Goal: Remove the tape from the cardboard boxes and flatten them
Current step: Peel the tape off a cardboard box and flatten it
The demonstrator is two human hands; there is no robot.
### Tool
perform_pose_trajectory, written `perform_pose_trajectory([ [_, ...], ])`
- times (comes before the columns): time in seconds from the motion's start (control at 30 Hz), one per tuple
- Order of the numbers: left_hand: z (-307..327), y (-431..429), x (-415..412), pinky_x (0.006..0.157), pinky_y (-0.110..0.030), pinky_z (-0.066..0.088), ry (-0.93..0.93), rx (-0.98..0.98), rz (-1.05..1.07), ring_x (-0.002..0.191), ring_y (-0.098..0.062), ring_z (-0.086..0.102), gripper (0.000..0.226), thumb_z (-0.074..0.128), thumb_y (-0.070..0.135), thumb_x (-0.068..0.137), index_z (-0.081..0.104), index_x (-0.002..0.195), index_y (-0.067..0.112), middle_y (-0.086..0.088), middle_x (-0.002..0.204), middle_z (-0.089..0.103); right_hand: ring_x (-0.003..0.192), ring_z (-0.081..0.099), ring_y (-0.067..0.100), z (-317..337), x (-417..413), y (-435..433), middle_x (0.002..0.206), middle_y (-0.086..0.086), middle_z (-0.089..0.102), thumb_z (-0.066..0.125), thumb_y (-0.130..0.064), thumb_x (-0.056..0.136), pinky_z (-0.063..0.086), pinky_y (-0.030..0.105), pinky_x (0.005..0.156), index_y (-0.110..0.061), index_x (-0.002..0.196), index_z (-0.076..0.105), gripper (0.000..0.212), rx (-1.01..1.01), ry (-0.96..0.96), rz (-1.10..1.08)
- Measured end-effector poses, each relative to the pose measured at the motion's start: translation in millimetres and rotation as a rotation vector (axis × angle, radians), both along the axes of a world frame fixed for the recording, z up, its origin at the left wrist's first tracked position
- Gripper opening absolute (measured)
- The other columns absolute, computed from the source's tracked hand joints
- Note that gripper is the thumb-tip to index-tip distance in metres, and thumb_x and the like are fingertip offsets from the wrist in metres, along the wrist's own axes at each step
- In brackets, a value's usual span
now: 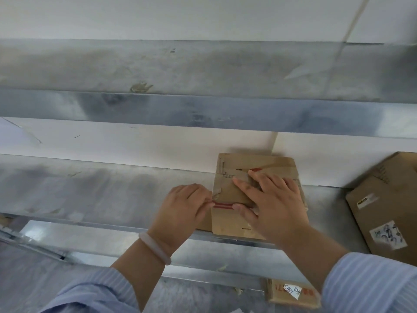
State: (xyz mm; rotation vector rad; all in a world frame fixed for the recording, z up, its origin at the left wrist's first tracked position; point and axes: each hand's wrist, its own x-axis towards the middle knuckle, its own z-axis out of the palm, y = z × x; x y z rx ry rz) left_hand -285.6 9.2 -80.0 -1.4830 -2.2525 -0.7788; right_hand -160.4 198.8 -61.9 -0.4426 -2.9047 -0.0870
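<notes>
Wall (135,141) behind small box (225,220), bigger box (388,199) at right.

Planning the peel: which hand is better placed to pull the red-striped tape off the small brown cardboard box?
Left. The left hand pinches the red-striped tape at the edge of the small brown cardboard box; the right hand lies flat on top, steadying it.

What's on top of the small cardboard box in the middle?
The right hand lies flat on the box; the left hand pinches red-striped tape at its edge. The hand hides the surface beneath.
</notes>
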Motion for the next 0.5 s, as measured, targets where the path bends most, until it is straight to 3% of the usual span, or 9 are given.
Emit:
perform_pose_trajectory([
  [0.27,10,4,-15,0.071,-0.029,0.051,-0.214,-0.022,-0.160,0.084,-0.008,0.057,0.018,0.051,0.030,0.089,0.057,0.082,0.015,0.010,0.100,0.056,0.117,0.054,0.023,0,2,-3,0.133,-0.003,0.058,0.031,-0.072,0.087,0.042,0.047,0.098,-0.044,0.134,0.052,0.058,-0.019,0.002,-0.036],
  [0.43,15,6,-29,0.074,-0.032,0.052,-0.405,-0.003,-0.130,0.088,-0.003,0.060,0.011,0.058,0.018,0.090,0.053,0.080,0.018,0.011,0.088,0.063,0.117,0.055,0.023,2,1,-6,0.133,-0.003,0.059,0.032,-0.072,0.086,0.042,0.046,0.098,-0.045,0.132,0.054,0.058,-0.041,-0.001,-0.052],
  [0.5,16,10,-31,0.072,-0.026,0.052,-0.433,0.003,-0.092,0.084,-0.003,0.061,0.017,0.061,0.014,0.090,0.051,0.079,0.022,0.010,0.087,0.065,0.117,0.055,0.023,3,1,-6,0.132,-0.003,0.059,0.031,-0.072,0.087,0.043,0.047,0.098,-0.044,0.132,0.054,0.058,-0.049,-0.015,-0.055],
])
